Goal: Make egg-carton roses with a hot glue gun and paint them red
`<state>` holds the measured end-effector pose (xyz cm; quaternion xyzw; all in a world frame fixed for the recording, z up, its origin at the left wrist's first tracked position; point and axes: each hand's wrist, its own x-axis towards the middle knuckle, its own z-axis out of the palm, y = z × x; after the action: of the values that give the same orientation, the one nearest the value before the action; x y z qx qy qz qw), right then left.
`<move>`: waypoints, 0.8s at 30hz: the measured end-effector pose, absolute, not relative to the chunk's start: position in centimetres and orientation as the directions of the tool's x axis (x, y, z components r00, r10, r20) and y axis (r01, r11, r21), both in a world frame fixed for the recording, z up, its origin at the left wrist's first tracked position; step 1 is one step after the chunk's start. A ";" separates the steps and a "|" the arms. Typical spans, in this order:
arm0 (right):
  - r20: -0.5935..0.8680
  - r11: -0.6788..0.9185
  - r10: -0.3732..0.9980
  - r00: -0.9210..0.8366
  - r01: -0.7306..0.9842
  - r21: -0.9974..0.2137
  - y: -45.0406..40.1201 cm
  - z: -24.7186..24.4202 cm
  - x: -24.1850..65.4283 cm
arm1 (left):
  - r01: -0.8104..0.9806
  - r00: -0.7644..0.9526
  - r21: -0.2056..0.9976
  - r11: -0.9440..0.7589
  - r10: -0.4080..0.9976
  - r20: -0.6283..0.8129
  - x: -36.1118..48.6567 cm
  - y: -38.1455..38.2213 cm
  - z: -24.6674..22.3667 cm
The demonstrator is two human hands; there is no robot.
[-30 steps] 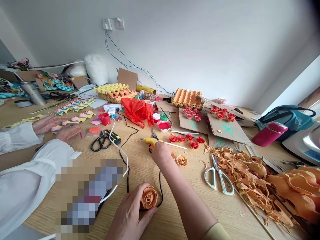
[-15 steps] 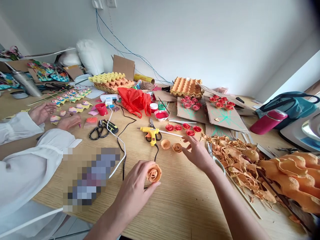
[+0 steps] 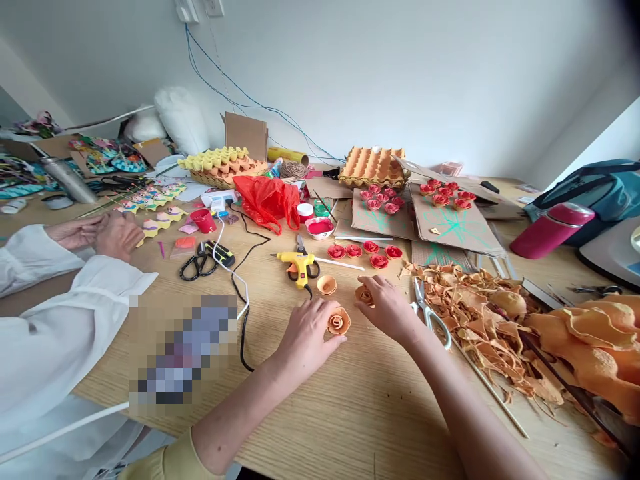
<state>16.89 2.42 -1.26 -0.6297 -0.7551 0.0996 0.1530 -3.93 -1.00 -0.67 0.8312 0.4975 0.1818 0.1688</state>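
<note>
- While the person's left hand point(image 3: 306, 333) is positioned above the middle of the light wood-grain table point(image 3: 390, 427), its fingers and thumb are clamped on the left side of an orange, layered, rose-shaped flower point(image 3: 339, 321), whose spiral centre faces up.
- The right hand point(image 3: 387, 308) is located just beside it, with its fingers bent over a second orange, layered flower point(image 3: 364, 295). That flower is partly covered; whether the fingers grip it or only touch it cannot be told.
- Just beyond the left hand, a round, orange, open cup point(image 3: 327, 285) stands on the table, apart from both flowers.
- Left of the cup, a yellow glue gun point(image 3: 300, 265) with a red switch and black cord lies with its nozzle to the left, overlapping a pair of black-handled scissors point(image 3: 314, 270).
- Beyond these items, five red, layered flowers point(image 3: 337, 251) form a loose group near a small white dish point(image 3: 320, 235) of red paint.
- Right of the right hand, a pair of white-handled scissors point(image 3: 426, 310) lies beside a heap of torn orange scraps point(image 3: 480, 327).
- Farther back, brown cardboard sheets point(image 3: 453, 233) with green marks carry more red flowers point(image 3: 441, 199).
- At far left, a second person's white sleeves point(image 3: 75, 333) reach over the table.
</note>
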 end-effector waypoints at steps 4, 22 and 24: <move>0.097 0.193 0.980 -0.171 0.927 -0.321 1.9 0.1 16.4 | 0.807 0.420 0.413 -0.423 0.902 0.102 -3.8 -1.1 -1.1; 0.149 0.268 0.961 -0.234 0.920 -0.286 6.1 2.1 17.0 | 0.793 0.405 0.458 -0.402 0.909 0.098 -4.4 -1.2 -2.2; 0.178 0.198 0.972 -0.152 0.939 -0.282 6.1 1.6 20.1 | 0.799 0.395 0.455 -0.394 0.913 0.097 -4.3 -1.3 -2.0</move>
<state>20.06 6.06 1.58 -0.6311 -0.7570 0.0520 0.1612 -4.31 -1.27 -1.95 0.8177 0.5235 0.1682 0.1703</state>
